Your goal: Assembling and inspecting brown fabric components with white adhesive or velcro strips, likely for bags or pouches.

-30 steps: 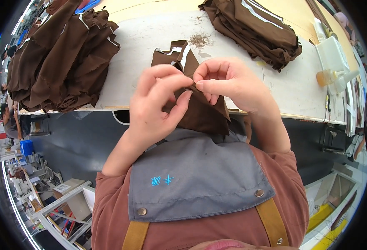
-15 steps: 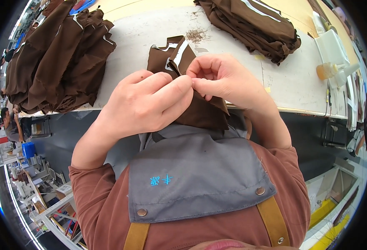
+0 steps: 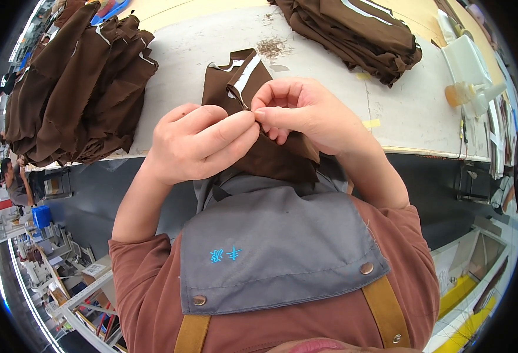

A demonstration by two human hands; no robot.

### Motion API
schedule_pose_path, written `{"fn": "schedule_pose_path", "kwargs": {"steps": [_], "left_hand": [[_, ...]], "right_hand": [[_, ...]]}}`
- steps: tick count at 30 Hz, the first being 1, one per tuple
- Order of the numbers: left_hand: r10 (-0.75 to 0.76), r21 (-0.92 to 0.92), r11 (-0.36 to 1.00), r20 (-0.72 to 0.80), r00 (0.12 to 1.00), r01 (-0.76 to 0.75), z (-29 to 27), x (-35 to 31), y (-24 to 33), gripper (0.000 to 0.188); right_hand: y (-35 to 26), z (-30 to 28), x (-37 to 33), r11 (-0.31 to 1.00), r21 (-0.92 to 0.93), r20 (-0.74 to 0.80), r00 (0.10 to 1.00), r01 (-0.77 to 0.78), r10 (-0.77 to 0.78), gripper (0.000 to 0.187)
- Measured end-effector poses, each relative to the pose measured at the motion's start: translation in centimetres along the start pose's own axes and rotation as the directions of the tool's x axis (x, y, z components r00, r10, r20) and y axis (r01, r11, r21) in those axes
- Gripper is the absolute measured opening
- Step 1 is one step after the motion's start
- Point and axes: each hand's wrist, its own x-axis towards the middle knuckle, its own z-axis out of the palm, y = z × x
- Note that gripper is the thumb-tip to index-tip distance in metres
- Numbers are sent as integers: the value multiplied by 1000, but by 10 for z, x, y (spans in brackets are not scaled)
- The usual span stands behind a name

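Both hands have lifted slightly, left hand (image 3: 197, 144) and right hand (image 3: 306, 115) pinching the brown garment piece (image 3: 241, 88)

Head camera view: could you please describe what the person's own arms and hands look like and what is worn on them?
Both hands, left hand and right hand, are bare: no gloves, rings or watch visible. The forearms are uncovered. Short reddish-brown sleeves end near the elbows, under a grey apron bib with tan straps.

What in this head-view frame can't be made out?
- What the fingers pinch on the brown fabric piece: hidden behind left hand and right hand.
- Fabric's lower end: behind hands.
- Left brown stack: cut off by fisheye rim.
- Bottle: too small.
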Motion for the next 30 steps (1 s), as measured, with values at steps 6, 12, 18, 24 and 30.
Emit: {"fn": "schedule_pose_path", "kwargs": {"steps": [6, 12, 18, 24, 30], "left_hand": [[63, -29, 998, -23, 998, -64, -1, -5, -4, 31], [-47, -85, 996, -221, 974, 29, 25, -22, 7, 26], [-303, -153, 952, -365, 881, 264, 50, -28, 32, 23], [-784, -803, 218, 196, 590, 556, 32, -16, 40, 19], [-729, -740, 246, 285, 622, 627, 25, -7, 33, 19]], "right_hand": [[3, 3, 0, 999, 15, 1, 1000, 30, -30, 10], [12, 3, 1, 989, 139, 90, 994, 54, -67, 8], [13, 0, -2, 981, 186, 32, 998, 54, -61, 8], [6, -1, -8, 993, 41, -11, 994, 112, -112, 8], [7, 1, -13, 995, -22, -25, 995, 94, -94, 6]]}}
